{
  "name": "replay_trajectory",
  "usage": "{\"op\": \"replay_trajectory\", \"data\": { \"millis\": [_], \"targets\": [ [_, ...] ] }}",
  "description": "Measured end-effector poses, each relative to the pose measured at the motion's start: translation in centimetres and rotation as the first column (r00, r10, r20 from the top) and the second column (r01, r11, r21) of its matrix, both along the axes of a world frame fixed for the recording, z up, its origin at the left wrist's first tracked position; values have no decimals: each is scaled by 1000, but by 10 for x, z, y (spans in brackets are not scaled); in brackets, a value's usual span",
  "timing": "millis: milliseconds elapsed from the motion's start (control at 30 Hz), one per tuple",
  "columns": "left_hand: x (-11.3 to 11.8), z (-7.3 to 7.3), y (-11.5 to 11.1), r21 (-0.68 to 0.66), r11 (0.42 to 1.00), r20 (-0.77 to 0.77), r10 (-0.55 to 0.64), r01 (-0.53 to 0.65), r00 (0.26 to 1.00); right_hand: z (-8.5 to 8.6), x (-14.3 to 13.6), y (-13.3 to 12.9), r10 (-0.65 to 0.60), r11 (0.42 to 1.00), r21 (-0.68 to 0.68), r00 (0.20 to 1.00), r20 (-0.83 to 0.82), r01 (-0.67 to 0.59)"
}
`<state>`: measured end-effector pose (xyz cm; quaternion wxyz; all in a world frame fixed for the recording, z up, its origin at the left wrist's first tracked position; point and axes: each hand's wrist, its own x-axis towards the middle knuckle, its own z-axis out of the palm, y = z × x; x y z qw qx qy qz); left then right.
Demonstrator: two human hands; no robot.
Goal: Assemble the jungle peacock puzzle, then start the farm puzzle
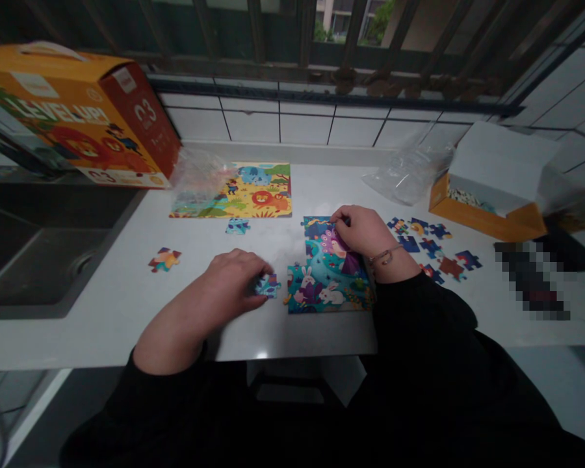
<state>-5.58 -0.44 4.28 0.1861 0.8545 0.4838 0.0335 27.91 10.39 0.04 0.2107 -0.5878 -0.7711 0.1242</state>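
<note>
My left hand [234,279] is closed around the edge of a teal and purple puzzle piece [269,286], held low over the white counter. Just to its right lies a partly joined puzzle [331,273] showing white rabbits and a purple figure; its upper left side is stepped. My right hand [358,231] rests at the puzzle's upper right, fingers bent together over its top edge. Whether those fingertips grip a piece is hidden. A light blue piece [238,226] and an orange and yellow piece [164,259] lie loose on the left.
Several loose pieces [429,248] spread out right of my right hand. An open orange box [487,218] and a clear plastic bag [404,172] stand behind them. At the back left are a lion picture sheet [263,188], a large orange box [78,117] and a sink [53,260].
</note>
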Motion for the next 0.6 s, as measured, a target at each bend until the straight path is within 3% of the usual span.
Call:
{"op": "replay_trajectory", "data": {
  "millis": [300, 600],
  "targets": [
    [9, -5, -5, -6, 998, 17, -67, 67, 998, -2, -1, 0, 8, 1000, 8, 1000, -9, -8],
    [1, -5, -4, 1, 1000, -73, 0, 0, 997, -2, 1, 0, 10, 1000, -13, 1000, 4, -10]
  ]
}}
